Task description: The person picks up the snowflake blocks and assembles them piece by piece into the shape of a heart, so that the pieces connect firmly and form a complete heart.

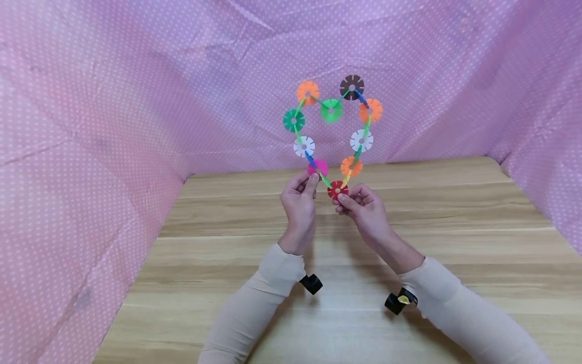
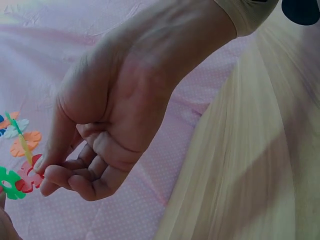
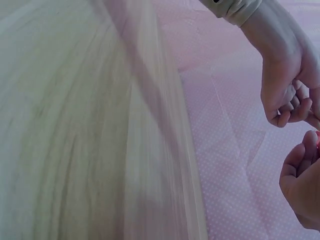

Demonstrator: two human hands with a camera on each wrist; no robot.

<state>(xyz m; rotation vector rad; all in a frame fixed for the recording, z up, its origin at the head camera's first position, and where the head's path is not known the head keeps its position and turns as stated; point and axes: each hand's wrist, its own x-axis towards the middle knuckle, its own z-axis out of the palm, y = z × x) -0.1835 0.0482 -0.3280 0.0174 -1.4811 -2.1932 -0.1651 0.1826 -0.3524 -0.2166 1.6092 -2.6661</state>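
Both hands hold up a heart-shaped ring of interlocking notched plastic discs, above the table. At its lower left my left hand pinches the magenta disc between thumb and fingers. My right hand pinches the red disc at the bottom point. Upward run orange discs, white discs and a dark green disc, joined by edge-on ones. A brown disc sits at the top right; a light green disc forms the dip. The left wrist view shows the red disc in a pinch.
A wood-grain table lies below the hands. Pink dotted cloth hangs behind it and at both sides. Small black cameras are strapped at the wrists, over beige sleeves.
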